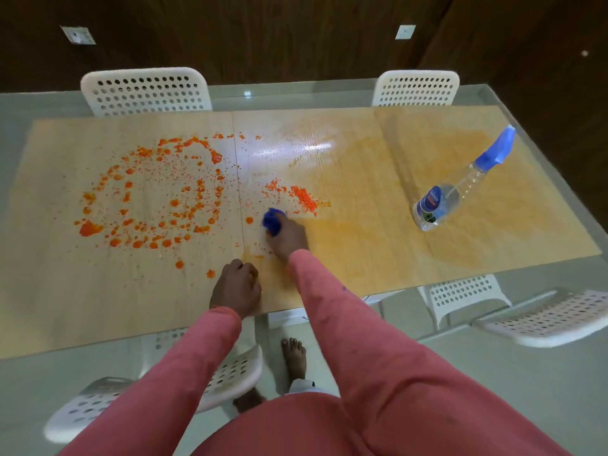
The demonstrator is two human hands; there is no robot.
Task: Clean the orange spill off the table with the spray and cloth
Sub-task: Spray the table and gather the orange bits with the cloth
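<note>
Left hand [235, 287] clenched on table [427, 373], right hand [287, 237] gripping cloth [272, 220], spray bottle [460, 189] beyond

Most of the blue cloth [272, 222] is hidden under the right hand [287, 237], so only a small bunch pokes out past the fingers. The left hand [236, 288] is curled, and its fingertips cannot be seen. The words on the spray bottle [457, 189] label are too small to read. The counter [49, 291] is cut off at the left edge. A white chair [546, 319] runs off the right edge.
</note>
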